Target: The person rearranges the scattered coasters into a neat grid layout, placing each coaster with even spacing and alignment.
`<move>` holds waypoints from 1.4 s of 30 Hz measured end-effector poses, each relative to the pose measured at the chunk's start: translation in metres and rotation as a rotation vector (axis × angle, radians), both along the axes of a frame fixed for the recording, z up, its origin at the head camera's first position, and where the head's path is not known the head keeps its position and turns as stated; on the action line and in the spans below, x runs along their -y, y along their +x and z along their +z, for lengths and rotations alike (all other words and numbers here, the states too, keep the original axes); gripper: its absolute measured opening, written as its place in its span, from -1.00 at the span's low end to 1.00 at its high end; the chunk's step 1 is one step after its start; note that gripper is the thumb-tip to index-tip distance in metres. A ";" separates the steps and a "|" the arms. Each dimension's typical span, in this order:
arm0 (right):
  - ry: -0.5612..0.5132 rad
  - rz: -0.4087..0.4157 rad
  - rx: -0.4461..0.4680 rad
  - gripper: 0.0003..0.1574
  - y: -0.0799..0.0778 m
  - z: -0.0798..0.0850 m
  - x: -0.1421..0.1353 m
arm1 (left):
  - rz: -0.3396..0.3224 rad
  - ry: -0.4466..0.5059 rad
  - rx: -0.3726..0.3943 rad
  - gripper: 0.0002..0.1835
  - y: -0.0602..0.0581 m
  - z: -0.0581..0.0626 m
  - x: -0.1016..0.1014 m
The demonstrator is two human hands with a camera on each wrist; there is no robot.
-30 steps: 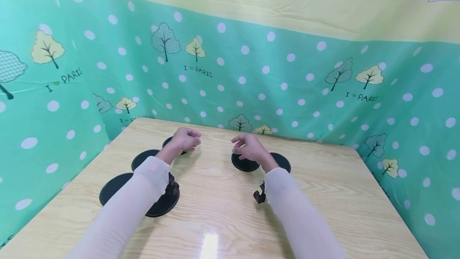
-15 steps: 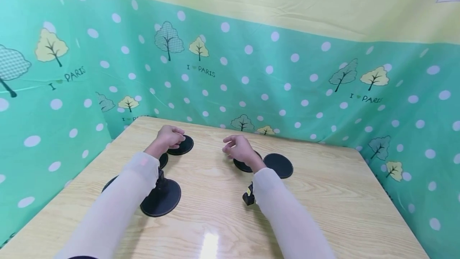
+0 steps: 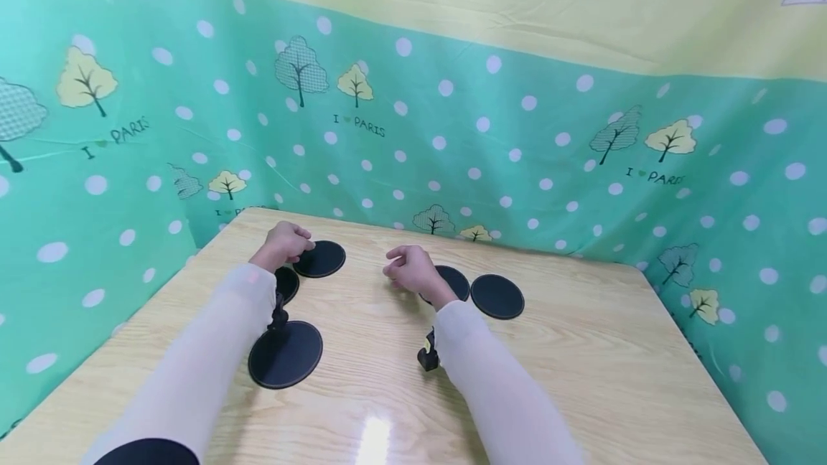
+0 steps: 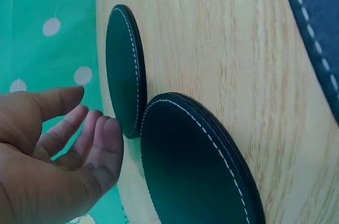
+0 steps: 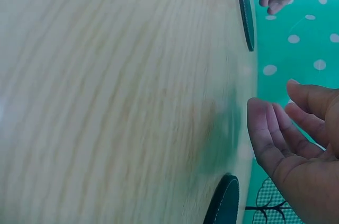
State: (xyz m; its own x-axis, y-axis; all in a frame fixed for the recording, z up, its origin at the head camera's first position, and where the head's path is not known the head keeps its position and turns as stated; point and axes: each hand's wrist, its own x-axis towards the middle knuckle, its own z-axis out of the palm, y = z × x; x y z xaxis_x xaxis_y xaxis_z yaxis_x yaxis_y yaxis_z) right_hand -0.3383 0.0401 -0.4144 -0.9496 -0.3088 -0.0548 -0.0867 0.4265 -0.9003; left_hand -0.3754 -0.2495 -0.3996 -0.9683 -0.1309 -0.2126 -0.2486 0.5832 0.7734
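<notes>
My left hand (image 3: 284,244) hovers beside a round black coaster (image 3: 321,259) with pale edge stitching. Its fingers are loosely bent, with a gap to the thumb; they hold nothing. In the left wrist view that coaster (image 4: 124,70) lies just beyond the fingertips (image 4: 112,128), and a second coaster (image 4: 196,176) is nearer. My right hand (image 3: 413,269) is over the table's middle, fingers relaxed and holding nothing. Its forearm partly covers another coaster (image 3: 454,283). The right wrist view shows this hand (image 5: 302,144) with thumb and fingers apart.
A coaster (image 3: 498,297) lies right of the right hand's, and a larger one (image 3: 286,355) lies front left. A dark rounded shape (image 3: 147,453) overlaps the left sleeve at the bottom edge. The wooden table (image 3: 581,364) meets a green dotted curtain (image 3: 400,128).
Both hands have moved left, the left hand from right of the far left coaster to its left side. The coasters appear to stay in place. The dark shape has entered at the bottom.
</notes>
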 end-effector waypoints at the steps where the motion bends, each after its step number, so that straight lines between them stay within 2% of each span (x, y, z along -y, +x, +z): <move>1: 0.001 -0.001 0.001 -0.54 0.000 0.000 0.002 | -0.003 -0.016 -0.001 -0.57 -0.001 -0.001 0.001; 9: 0.009 -0.004 0.003 -0.55 -0.001 0.000 0.010 | -0.019 -0.107 0.008 -0.59 -0.006 -0.006 0.011; 15: -0.009 -0.017 0.015 -0.56 0.000 -0.002 0.015 | -0.146 -0.181 0.016 -0.49 -0.010 -0.011 0.015; 19: -0.045 -0.022 0.066 -0.55 0.001 -0.005 0.020 | -0.244 -0.201 0.009 -0.45 -0.010 -0.010 0.014; 22: -0.102 -0.035 0.117 -0.53 0.001 -0.007 0.025 | -0.284 -0.209 0.014 -0.46 -0.009 -0.008 0.011; 29: -0.264 -0.077 0.211 -0.46 0.004 -0.013 0.042 | -0.291 -0.215 0.005 -0.49 -0.008 -0.012 0.006; 34: -0.317 -0.086 0.260 -0.47 0.006 -0.016 0.053 | -0.316 -0.235 -0.018 -0.50 -0.006 -0.013 0.002; 42: -0.418 -0.161 0.321 -0.40 0.008 -0.014 0.057 | -0.334 -0.248 -0.014 -0.53 -0.008 -0.013 -0.004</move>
State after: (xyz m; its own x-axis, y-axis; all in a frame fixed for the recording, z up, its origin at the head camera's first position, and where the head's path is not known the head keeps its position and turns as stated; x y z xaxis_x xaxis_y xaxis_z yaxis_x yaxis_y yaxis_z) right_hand -0.3300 -0.0173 -0.4282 -0.9424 -0.2188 -0.2532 0.2568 0.0122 -0.9664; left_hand -0.3830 -0.2451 -0.4122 -0.9687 0.1456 -0.2009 -0.0046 0.7990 0.6014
